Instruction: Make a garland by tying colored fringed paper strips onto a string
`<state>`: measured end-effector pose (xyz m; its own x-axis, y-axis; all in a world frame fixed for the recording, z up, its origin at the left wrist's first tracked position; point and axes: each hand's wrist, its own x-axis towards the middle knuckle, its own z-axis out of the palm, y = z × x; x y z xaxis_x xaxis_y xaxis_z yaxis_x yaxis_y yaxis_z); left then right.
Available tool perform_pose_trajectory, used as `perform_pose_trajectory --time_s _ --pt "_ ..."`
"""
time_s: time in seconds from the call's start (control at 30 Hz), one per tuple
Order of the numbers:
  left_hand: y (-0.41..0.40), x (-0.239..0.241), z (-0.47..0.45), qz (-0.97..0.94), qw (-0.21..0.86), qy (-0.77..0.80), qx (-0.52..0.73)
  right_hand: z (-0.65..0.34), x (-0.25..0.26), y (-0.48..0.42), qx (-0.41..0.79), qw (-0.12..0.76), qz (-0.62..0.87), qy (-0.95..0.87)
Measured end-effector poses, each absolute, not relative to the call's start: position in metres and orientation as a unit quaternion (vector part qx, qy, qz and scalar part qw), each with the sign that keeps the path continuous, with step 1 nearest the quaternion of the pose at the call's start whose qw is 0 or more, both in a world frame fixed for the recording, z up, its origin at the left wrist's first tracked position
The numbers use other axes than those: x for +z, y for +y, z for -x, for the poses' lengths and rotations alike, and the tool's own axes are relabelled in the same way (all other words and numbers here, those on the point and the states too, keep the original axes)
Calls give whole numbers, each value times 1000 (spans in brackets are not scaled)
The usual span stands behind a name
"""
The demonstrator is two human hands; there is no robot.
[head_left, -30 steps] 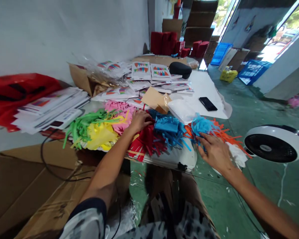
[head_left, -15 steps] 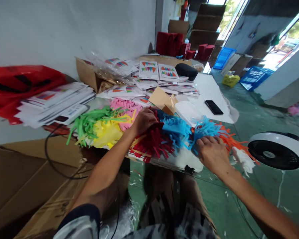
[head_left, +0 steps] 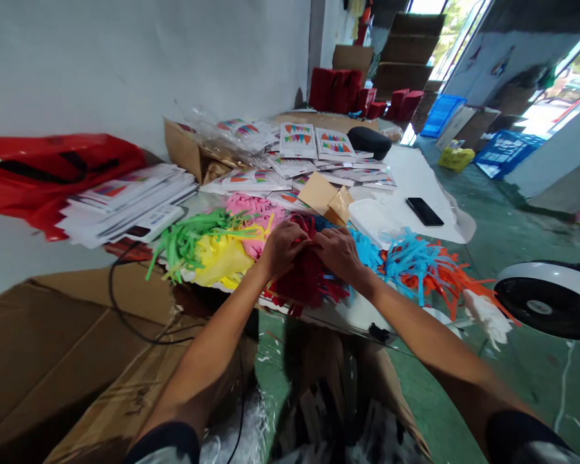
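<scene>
My left hand and my right hand meet over a dark red paper tassel near the table's front edge. Both are closed, with thumbs and fingers pinching the tassel's upper part. Its cut fringe hangs toward me. Left of my hands lie green, yellow and pink fringed paper. To the right are light blue tassels and orange fringe. The fingertips partly hide what they grip.
Flat printed packets are heaped behind, near a brown paper piece, a white plastic tray and a phone. At left are stacked sheets and a red bag. A round fan stands right; a cardboard box sits lower left.
My right hand has left the light blue tassel at the right and come in beside my left hand, onto the dark red one. The left hand has stayed at that tassel.
</scene>
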<state>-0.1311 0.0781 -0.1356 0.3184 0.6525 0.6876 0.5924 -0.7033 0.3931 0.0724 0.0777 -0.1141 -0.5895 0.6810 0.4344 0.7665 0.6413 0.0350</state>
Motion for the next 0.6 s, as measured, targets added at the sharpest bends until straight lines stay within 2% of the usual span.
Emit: perform_pose_trajectory --time_s 0.27,0.5,0.6 --pt "48 -143 146 -696 -17 500 516 -90 -113 78 -37 247 390 -886" --pt "46 -146 145 -635 -38 553 538 -85 -112 84 74 376 400 -833" --pt "46 -142 144 -623 -30 565 541 -80 -104 89 95 397 406 -818"
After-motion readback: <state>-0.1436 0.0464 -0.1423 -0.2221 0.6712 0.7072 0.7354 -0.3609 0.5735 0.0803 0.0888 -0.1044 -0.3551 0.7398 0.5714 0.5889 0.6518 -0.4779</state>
